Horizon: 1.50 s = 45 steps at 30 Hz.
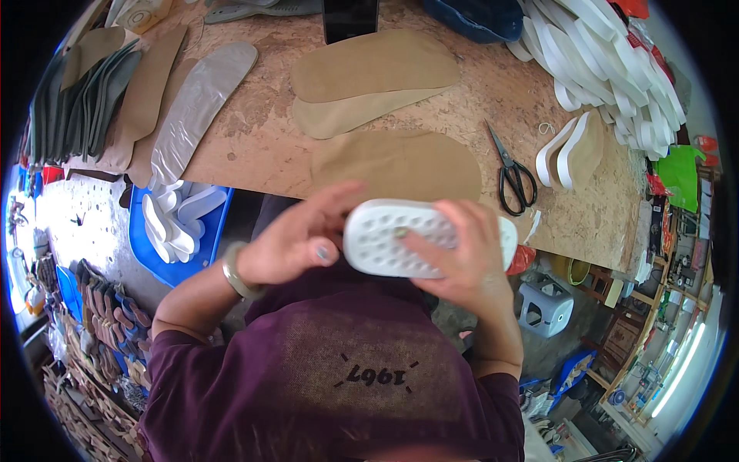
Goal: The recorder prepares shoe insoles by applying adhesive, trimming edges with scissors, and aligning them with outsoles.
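Both hands hold a white sandal sole (pixel 385 235) with a dimpled underside turned up, close to my chest. My left hand (pixel 296 239) grips its left end, thumb under the edge. My right hand (pixel 458 254) wraps over its right half, with one finger pressed into the middle of the sole. Just beyond the sole, a tan insole-shaped sheet (pixel 400 162) lies on the chipboard table (pixel 262 138).
Black scissors (pixel 512 173) lie right of the tan sheet. More tan cutouts (pixel 369 73), a silver insole piece (pixel 196 108) and a stack of white soles (pixel 608 61) sit on the table. A blue tray (pixel 150 258) of white straps stands below left.
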{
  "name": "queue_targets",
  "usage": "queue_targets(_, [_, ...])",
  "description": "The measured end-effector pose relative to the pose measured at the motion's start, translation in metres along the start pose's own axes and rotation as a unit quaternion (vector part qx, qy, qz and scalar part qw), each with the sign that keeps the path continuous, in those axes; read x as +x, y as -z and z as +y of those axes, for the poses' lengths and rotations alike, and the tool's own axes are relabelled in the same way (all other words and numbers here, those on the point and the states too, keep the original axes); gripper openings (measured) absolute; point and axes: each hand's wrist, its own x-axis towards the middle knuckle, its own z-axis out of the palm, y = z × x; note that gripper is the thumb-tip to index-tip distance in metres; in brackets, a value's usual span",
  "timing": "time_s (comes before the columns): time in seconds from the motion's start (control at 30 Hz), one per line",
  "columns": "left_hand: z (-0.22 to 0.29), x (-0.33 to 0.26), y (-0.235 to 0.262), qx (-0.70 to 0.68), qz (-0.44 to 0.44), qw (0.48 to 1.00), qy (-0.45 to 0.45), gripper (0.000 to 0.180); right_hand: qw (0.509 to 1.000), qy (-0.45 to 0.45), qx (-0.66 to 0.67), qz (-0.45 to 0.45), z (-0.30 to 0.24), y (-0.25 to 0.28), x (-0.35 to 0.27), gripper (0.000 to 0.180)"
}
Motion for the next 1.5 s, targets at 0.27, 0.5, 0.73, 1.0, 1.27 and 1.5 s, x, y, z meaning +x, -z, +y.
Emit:
queue_targets(0.27, [-0.014, -0.022, 0.015, -0.098, 0.146, 0.983, 0.042, 0.05, 0.994, -0.038, 0.058, -0.089, 0.02, 0.008, -0.006, 0.067])
queue_targets(0.5, [-0.01, 0.017, 0.025, -0.114, 0.162, 0.979, -0.042, 0.044, 0.95, -0.161, 0.234, 0.126, 0.095, -0.007, -0.018, 0.062])
queue_targets(0.73, [0.018, 0.038, 0.03, -0.025, 0.187, 0.978, -0.091, 0.043, 0.778, -0.303, 0.471, 0.286, 0.098, -0.008, -0.002, 0.105])
queue_targets(1.0, [0.018, 0.037, 0.029, 0.051, 0.13, 0.989, -0.052, 0.045, 0.999, -0.022, -0.036, -0.007, 0.067, 0.018, 0.043, 0.107])
queue_targets(1.27, [-0.005, 0.058, 0.019, 0.169, 0.107, 0.956, -0.213, 0.058, 0.766, -0.33, 0.524, 0.174, 0.128, -0.051, 0.005, 0.08])
queue_targets(1.5, [-0.026, 0.037, 0.029, 0.806, -0.037, 0.574, -0.139, 0.064, 0.71, -0.251, 0.561, 0.344, 0.087, -0.079, -0.01, 0.109])
